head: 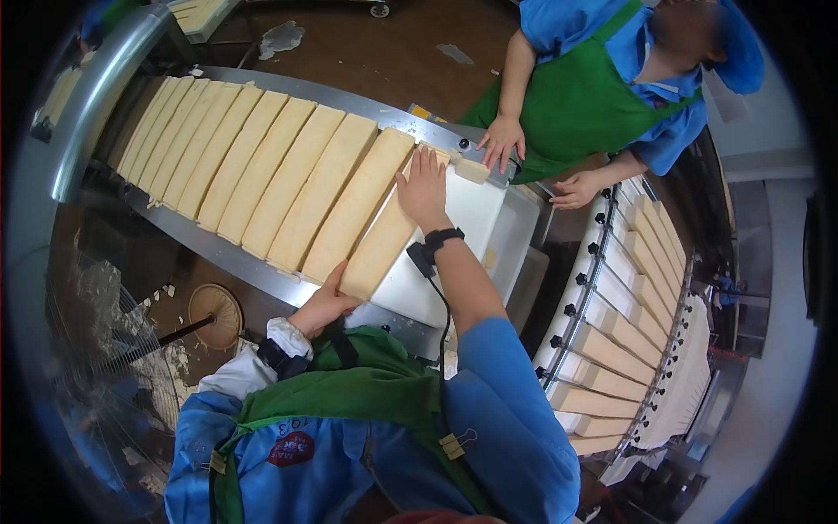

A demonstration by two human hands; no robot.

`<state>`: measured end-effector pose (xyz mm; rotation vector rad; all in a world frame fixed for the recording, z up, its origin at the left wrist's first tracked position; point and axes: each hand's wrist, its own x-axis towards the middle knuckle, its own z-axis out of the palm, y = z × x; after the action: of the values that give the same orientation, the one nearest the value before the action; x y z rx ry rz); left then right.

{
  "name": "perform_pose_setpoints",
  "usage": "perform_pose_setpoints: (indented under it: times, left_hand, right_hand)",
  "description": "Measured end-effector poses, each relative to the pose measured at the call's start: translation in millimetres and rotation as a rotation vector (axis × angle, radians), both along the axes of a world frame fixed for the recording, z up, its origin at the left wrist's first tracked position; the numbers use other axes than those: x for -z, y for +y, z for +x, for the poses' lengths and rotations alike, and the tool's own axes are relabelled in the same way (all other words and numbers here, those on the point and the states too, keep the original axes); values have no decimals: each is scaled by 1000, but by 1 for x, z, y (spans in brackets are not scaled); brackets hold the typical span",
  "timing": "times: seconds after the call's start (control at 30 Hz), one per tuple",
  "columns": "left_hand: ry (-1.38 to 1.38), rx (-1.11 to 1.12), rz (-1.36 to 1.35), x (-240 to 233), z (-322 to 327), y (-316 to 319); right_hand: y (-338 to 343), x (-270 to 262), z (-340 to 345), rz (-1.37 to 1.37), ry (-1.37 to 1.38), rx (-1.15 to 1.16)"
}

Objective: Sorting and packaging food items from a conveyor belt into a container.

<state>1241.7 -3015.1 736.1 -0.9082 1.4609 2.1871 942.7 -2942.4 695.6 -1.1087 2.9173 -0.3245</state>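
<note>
A long pale slab, apparently dough (pixel 383 245), lies at the right end of a row of similar slabs (pixel 262 170) on a conveyor with a white belt (pixel 452 242). At its near end my left hand (pixel 327 304) grips the corner, thumb along the left side and fingers at the end face. My right hand (pixel 422 193) lies flat over the slab's far part, fingers stretched out on top and thumb apart. Beyond its fingertips, a short piece of the same material (pixel 473 170) sits by the conveyor's far edge, next to a co-worker's hand (pixel 504 141).
A co-worker in a green apron (pixel 576 118) stands across the conveyor. To the right, a second conveyor (pixel 609 327) carries several slabs between dividers. Pale bins (pixel 517 229) stand between the two. A metal roller guard (pixel 111 98) spans the left end. Behind wire mesh is a round fan (pixel 215 316).
</note>
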Motion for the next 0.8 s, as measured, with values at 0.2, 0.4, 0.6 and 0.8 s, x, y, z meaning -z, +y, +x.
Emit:
perform_pose_setpoints:
  times: [0.2, 0.4, 0.6, 0.8]
  left_hand:
    - [13, 14, 185, -22, -9, -16]
    - [-79, 51, 148, -20, -20, -1]
    - [94, 110, -301, 25, -27, 28]
    - [77, 616, -915, -18, -73, 34]
  right_hand:
    - [-8, -9, -4, -131, 87, 0]
    - [-19, -42, -13, 13, 86, 197]
    - [37, -62, -25, 253, -14, 374]
    - [198, -91, -9, -141, -492, 369]
